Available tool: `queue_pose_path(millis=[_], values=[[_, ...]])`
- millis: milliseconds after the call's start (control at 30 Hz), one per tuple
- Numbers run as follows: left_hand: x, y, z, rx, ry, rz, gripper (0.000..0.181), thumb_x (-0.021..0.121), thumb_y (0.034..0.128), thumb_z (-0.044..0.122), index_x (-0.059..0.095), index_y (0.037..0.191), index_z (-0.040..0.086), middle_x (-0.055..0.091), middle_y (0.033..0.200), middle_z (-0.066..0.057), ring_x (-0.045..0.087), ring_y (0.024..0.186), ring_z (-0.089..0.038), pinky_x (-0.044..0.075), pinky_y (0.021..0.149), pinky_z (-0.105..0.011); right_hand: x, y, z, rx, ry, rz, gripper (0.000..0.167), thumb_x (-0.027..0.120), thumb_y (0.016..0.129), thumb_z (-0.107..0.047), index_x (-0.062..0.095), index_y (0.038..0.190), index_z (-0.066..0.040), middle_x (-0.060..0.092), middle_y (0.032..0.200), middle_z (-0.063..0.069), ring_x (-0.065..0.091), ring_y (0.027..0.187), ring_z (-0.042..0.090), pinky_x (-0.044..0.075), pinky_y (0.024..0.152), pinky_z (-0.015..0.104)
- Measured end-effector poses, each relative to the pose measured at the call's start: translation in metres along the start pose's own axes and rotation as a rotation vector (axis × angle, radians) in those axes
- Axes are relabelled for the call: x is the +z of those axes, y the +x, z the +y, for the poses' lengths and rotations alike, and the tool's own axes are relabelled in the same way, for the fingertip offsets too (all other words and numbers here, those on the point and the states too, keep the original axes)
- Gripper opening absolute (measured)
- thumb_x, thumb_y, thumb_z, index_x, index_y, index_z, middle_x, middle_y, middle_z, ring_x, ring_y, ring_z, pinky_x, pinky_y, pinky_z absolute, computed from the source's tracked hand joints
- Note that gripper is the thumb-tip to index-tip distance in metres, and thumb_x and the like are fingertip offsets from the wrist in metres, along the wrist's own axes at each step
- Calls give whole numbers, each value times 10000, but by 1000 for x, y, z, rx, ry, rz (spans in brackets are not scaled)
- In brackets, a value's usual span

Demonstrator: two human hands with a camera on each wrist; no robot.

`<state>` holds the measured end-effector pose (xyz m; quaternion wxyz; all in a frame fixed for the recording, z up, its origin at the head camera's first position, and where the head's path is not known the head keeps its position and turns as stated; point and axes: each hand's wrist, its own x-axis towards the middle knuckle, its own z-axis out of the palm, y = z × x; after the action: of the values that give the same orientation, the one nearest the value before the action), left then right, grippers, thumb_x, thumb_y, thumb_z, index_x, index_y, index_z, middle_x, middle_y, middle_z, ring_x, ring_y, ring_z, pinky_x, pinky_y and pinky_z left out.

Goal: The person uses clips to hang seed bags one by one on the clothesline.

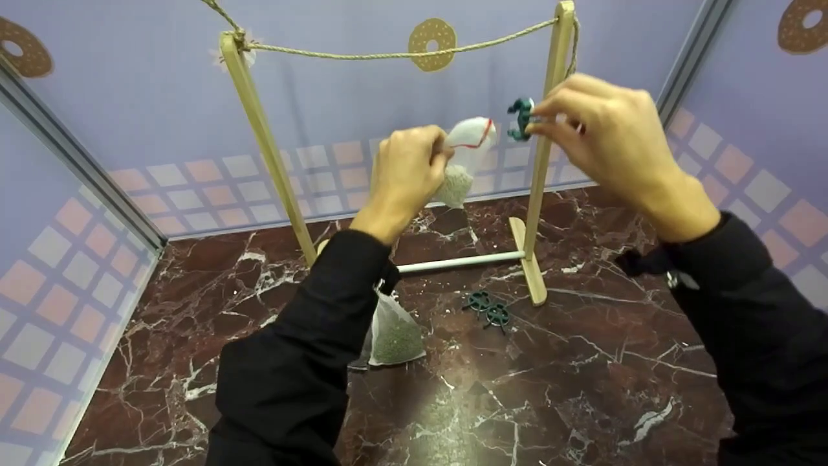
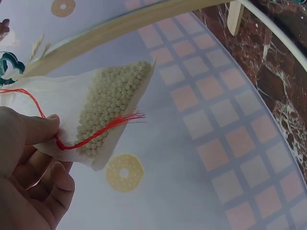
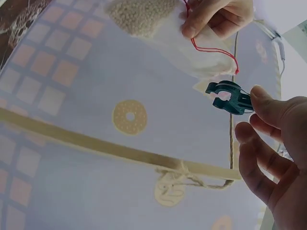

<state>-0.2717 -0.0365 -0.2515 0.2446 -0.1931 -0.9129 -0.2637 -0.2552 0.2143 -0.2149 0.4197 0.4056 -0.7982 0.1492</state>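
Observation:
My left hand (image 1: pixel 407 171) pinches the upper part of a white mesh drawstring bag (image 1: pixel 456 186) with a red cord (image 2: pixel 91 138). Pale round beads fill the bag's lower end, and it hangs in the air below the rope (image 1: pixel 362 56). To the right, my right hand (image 1: pixel 611 133) holds a dark green plastic clip (image 1: pixel 521 120) between thumb and fingertips. In the right wrist view the clip's (image 3: pixel 230 98) curved jaws point toward the bag, apart from it.
The rope runs between two wooden posts (image 1: pixel 265 139) of a stand with a white lower bar (image 1: pixel 459 261). Two more green clips (image 1: pixel 497 315) lie on the marbled surface (image 1: pixel 582 388). Another mesh bag (image 1: pixel 398 333) with greenish contents lies beside my left sleeve. Patterned panels surround the surface.

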Motion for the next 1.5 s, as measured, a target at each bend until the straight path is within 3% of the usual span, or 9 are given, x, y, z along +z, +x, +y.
queue_pose_path(millis=[333, 500, 633, 800, 900, 1200, 1500], values=[[-7, 23, -14, -71, 91, 22, 142, 699, 966, 182, 764, 1024, 70, 760, 1003, -76, 711, 895, -256, 576, 777, -341, -10, 30, 14, 52, -66, 62, 288, 716, 944, -264, 743, 935, 23, 695, 869, 163, 585, 620, 202, 335, 583, 141], [-14, 31, -18, -59, 151, 40, 130, 659, 981, 140, 756, 1004, 57, 758, 1006, -90, 710, 935, -288, 576, 825, -375, -7, 44, 20, 42, -98, 115, 324, 692, 956, -299, 749, 906, 16, 704, 863, 152, 534, 611, 173, 289, 574, 162], [-15, 38, -20, -30, 192, 71, 144, 639, 987, 138, 757, 995, 56, 755, 990, -98, 704, 952, -310, 571, 838, -411, -4, 51, 26, 44, -136, 129, 327, 667, 973, -303, 761, 934, 8, 728, 893, 142, 557, 624, 218, 321, 574, 229], [-13, 43, -23, -7, 200, 105, 167, 634, 999, 156, 750, 994, 37, 746, 958, -117, 700, 924, -316, 568, 833, -411, -1, 56, 27, 76, -177, 67, 277, 680, 973, -245, 755, 956, 20, 722, 904, 149, 643, 710, 325, 473, 569, 425], [-12, 43, -27, -8, 197, 113, 172, 644, 998, 161, 745, 1011, 22, 747, 980, -131, 700, 923, -315, 568, 851, -397, 1, 58, 26, 76, -191, 25, 253, 692, 969, -225, 753, 966, 21, 711, 912, 148, 655, 724, 348, 500, 562, 486], [-10, 39, -34, -4, 194, 115, 176, 650, 997, 166, 744, 1028, 20, 743, 980, -135, 691, 900, -310, 573, 828, -393, 2, 63, 24, 122, -147, -135, 228, 705, 955, -217, 758, 993, 1, 703, 952, 137, 657, 791, 336, 505, 610, 484], [-8, 37, -33, 6, 186, 117, 176, 650, 997, 170, 747, 1028, 26, 744, 980, -129, 693, 902, -308, 573, 830, -393, 4, 63, 20, 95, -114, -151, 206, 711, 952, -203, 755, 997, -7, 714, 961, 140, 676, 827, 357, 507, 597, 498]])
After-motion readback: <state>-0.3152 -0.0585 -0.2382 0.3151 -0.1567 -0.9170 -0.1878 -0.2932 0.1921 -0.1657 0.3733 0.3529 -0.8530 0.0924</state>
